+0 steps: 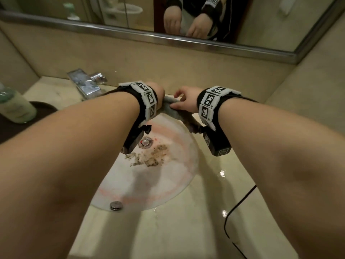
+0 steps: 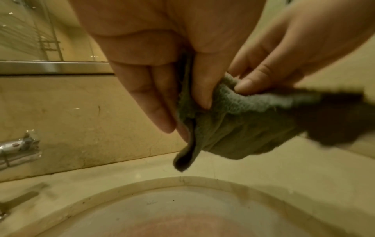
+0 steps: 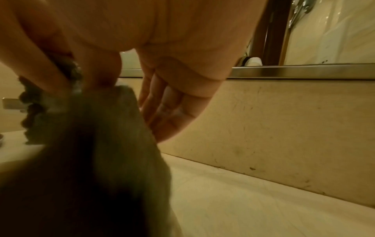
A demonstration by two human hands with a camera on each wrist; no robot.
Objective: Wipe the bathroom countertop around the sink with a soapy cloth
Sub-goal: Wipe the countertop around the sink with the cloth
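Both hands hold a grey cloth [image 1: 173, 112] above the far rim of the white sink [image 1: 179, 182]. My left hand [image 1: 158, 94] pinches one end between thumb and fingers; in the left wrist view the cloth [image 2: 233, 128] hangs in folds from the left hand [image 2: 188, 102]. My right hand [image 1: 183, 101] pinches the other end with thumb and forefinger, the other fingers loose. In the right wrist view the cloth [image 3: 97, 144] droops dark and blurred below the right hand [image 3: 95, 83]. The beige countertop [image 1: 214, 171] is wet near the sink.
Brownish debris [image 1: 151, 156] lies in the basin beside the drain [image 1: 145, 142]. A chrome faucet [image 1: 85, 85] stands at the back left, a pale bottle [image 1: 16, 107] on a dark tray [image 1: 46, 107] further left. A black cable [image 1: 235, 208] crosses the counter at right. A mirror [image 1: 112, 12] hangs above the backsplash.
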